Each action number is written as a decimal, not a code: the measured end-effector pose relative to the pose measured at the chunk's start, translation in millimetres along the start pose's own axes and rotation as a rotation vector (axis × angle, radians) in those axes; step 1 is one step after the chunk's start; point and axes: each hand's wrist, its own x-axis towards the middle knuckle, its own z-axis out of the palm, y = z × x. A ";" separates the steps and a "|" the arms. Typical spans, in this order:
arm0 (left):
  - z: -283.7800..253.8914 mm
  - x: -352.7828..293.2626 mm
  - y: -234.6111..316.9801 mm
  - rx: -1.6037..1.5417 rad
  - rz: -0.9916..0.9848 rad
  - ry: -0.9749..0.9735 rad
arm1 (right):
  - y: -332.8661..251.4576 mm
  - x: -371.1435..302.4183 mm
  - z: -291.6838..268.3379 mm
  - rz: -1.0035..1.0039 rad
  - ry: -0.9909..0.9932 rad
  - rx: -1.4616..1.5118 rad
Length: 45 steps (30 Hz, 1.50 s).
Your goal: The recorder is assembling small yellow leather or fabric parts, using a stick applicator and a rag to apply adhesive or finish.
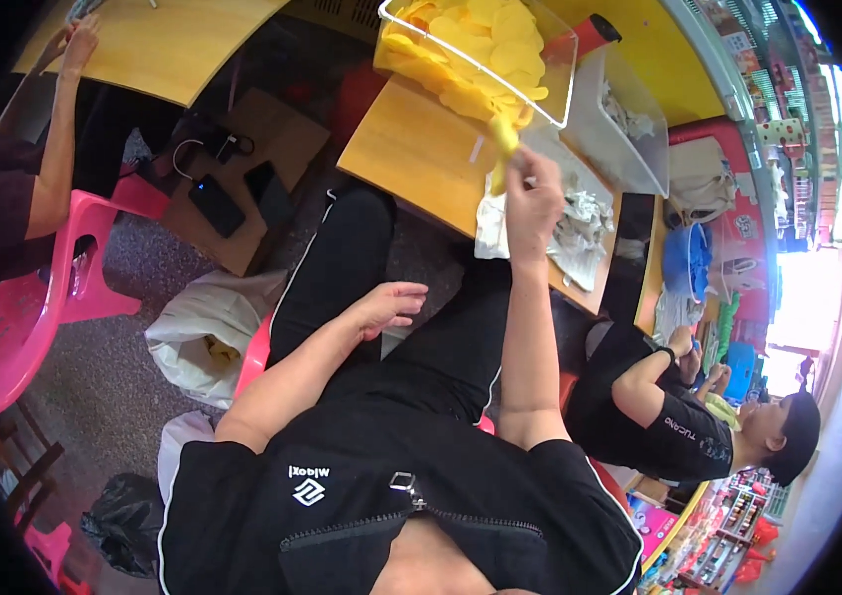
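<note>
My right hand (535, 203) is raised over the table's near edge, closed on a yellow flat piece (505, 139) that is smeared by motion. Just beyond it stands a clear bin (565, 94) with a white rim, heaped with rounded yellow flat pieces (476, 50). Beside and partly under my right hand lies a white cloth (492, 228), with a pile of crumpled whitish bits (585, 228) to its right. My left hand (388, 307) hovers over my lap, fingers stretched out and holding nothing.
A second clear bin (624, 119) with whitish bits stands at the right. On a low brown board (213, 243) lie a power bank (216, 206) and a phone (267, 193). A white sack (205, 342) sits left of my legs. Co-workers sit at the left and right.
</note>
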 end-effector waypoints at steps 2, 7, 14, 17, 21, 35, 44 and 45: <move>3.1 -0.3 3.2 0.025 0.010 -0.001 | 21.5 -6.2 4.9 -0.094 -0.088 -0.067; 4.2 2.2 6.0 -0.001 -0.023 0.035 | 32.3 -21.2 13.4 0.055 -0.210 -0.003; 13.8 -5.5 19.6 -0.149 0.230 0.074 | 55.8 -41.0 11.0 -0.026 -0.376 -0.121; 20.0 -16.6 50.5 -0.252 0.470 0.082 | 30.9 -57.0 -2.9 0.143 -0.370 0.105; 32.2 -25.1 81.3 -0.347 0.548 -0.075 | 1.2 -69.6 -18.5 0.403 -0.583 0.474; 44.6 -34.6 78.5 -0.138 0.415 0.068 | -12.5 -98.4 -30.5 0.168 -0.455 0.164; 39.8 -31.8 70.7 -0.312 0.379 0.068 | -6.7 -111.4 -16.2 -0.049 -0.373 0.194; 38.8 -30.2 70.6 -0.314 0.378 0.068 | -6.8 -114.0 -14.8 -0.048 -0.375 0.193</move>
